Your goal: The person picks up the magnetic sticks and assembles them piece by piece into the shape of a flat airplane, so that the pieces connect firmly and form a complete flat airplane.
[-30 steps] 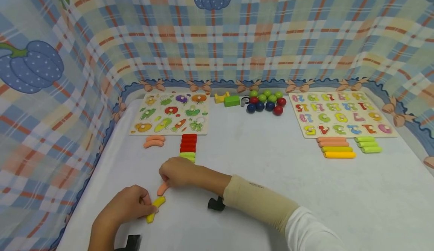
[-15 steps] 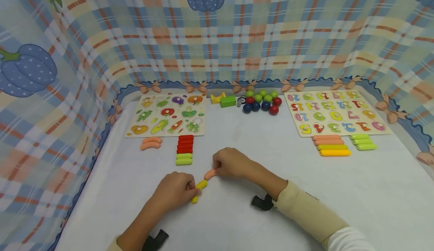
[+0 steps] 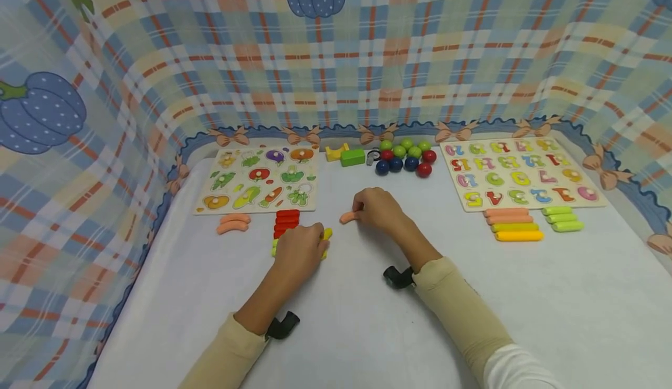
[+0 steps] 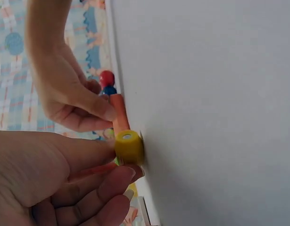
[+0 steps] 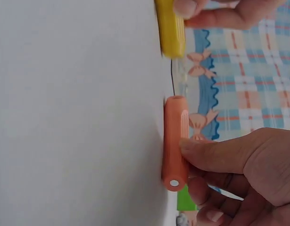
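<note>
A plaid curtain printed with blue pumpkins (image 3: pixel 336 56) stands behind a white counter (image 3: pixel 357 336), where a person works with both hands. A number board (image 3: pixel 511 182) lies at far right, and a vegetable board (image 3: pixel 241 193) at far left. Beige sleeves (image 3: pixel 457 310) reach in from the near side. The right hand (image 3: pixel 380 209) is at the middle, its fingers closed in a pinch; the left hand (image 3: pixel 299 249), nearer and to the left, pinches likewise. At the far middle sit green, red and dark blue balls (image 3: pixel 396 164) in a cluster. On the right, two peach and two yellow sticks (image 3: pixel 514 227) line up just below the number board, beside three light green sticks (image 3: pixel 563 218). A row of red and light green sticks (image 3: pixel 286 221), partly hidden by the left hand, lies left of centre, with two curved peach sticks (image 3: pixel 233 225) farther left. Between the left fingers is a yellow stick (image 5: pixel 171 35); between the right fingers, an orange stick (image 5: pixel 174 132) with a pale disc in its end, the two apart. A green block (image 3: pixel 353 157) rests left of the balls.
</note>
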`<state>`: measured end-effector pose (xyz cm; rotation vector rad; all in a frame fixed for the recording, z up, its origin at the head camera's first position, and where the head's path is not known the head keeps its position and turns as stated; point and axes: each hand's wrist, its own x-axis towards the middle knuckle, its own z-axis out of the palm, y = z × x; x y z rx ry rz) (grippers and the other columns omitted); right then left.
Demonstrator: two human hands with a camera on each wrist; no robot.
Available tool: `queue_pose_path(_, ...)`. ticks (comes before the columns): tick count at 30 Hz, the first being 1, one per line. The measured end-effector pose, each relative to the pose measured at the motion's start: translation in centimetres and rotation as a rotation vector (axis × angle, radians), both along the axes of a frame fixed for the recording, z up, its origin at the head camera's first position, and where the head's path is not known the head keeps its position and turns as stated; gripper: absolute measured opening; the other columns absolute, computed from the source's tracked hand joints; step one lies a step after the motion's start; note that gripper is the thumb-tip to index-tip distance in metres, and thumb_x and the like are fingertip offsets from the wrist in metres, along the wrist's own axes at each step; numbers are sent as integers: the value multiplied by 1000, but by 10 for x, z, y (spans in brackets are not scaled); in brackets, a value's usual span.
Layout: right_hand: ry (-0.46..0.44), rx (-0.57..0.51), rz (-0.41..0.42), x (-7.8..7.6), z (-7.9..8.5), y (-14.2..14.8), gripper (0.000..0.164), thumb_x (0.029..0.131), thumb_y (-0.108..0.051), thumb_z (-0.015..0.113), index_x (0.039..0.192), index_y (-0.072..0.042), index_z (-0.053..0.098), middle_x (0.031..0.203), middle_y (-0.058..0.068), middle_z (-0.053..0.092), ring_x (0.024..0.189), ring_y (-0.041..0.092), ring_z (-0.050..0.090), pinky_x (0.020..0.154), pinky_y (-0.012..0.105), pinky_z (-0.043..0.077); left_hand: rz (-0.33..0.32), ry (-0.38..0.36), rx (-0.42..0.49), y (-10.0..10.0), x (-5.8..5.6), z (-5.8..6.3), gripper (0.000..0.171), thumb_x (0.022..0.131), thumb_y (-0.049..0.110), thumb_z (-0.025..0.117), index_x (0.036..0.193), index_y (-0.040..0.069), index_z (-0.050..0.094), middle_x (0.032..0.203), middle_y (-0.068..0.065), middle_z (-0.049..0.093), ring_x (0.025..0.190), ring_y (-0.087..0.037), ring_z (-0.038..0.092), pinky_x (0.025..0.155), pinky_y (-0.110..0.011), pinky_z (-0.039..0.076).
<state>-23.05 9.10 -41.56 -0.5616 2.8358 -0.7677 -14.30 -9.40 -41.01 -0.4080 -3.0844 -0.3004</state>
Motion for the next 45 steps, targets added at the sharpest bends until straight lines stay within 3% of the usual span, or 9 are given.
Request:
queue_pose_path(6, -28, -32, 31, -3, -4, -11, 22, 73, -33, 74, 73, -13, 66, 71, -2, 59, 71, 17, 50, 63, 29, 43, 5, -108, 19, 0, 1, 4, 29, 84, 26, 65, 105, 7, 64, 64, 2, 58, 52, -12, 48, 50, -22, 42)
queue_pose_path(12, -55, -58, 32, -2, -6, -13, 29, 69, -42, 73, 72, -14, 66, 72, -3, 59, 72, 16, 51, 63, 29, 43, -115, -149, 62, -1, 10, 10, 32, 80, 16, 69, 110, 10, 65, 89, -1, 66, 70, -13, 57, 69, -27, 49)
queue_pose_path(15, -59, -73, 64, -1, -5, -14, 26, 71, -38, 74, 73, -13, 66, 72, -3, 60, 72, 15, 51, 65, 29, 44, -152, -162, 60, 0, 11, 11, 30, 78, 17, 71, 107, 10, 67, 90, 0, 66, 75, -13, 57, 73, -28, 48)
queue_pose_path(24, -40, -67, 101, -1, -7, -18, 8, 79, -19, 70, 84, -13, 67, 76, -5, 60, 73, 14, 50, 68, 29, 43, -157, -169, 43, 0, 10, 10, 30, 77, 19, 72, 106, 12, 68, 89, 0, 65, 77, -13, 56, 75, -29, 47)
queue_pose_path(34, 74, -71, 170, -1, -8, -15, 14, 80, -5, 66, 91, -12, 70, 85, -2, 60, 81, 14, 53, 77, 31, 45, -119, -170, 61, -1, 8, 12, 27, 77, 23, 72, 102, 15, 70, 81, 2, 59, 72, -10, 51, 64, -24, 45)
queue_pose_path(40, 102, -109, 274, 4, -13, -22, 14, 85, -17, 62, 96, -12, 70, 94, -1, 56, 81, 11, 52, 73, 24, 44, -138, -166, 53, -2, 7, 12, 27, 76, 23, 73, 102, 15, 70, 81, 1, 59, 72, -11, 51, 63, -24, 44)
queue_pose_path(45, 119, -64, 238, 6, -14, -24, 10, 81, -23, 68, 79, -14, 67, 89, -3, 54, 75, 10, 49, 67, 23, 43, -136, -167, 56, -1, 7, 12, 28, 76, 23, 73, 102, 14, 70, 84, 0, 61, 76, -12, 54, 68, -26, 46)
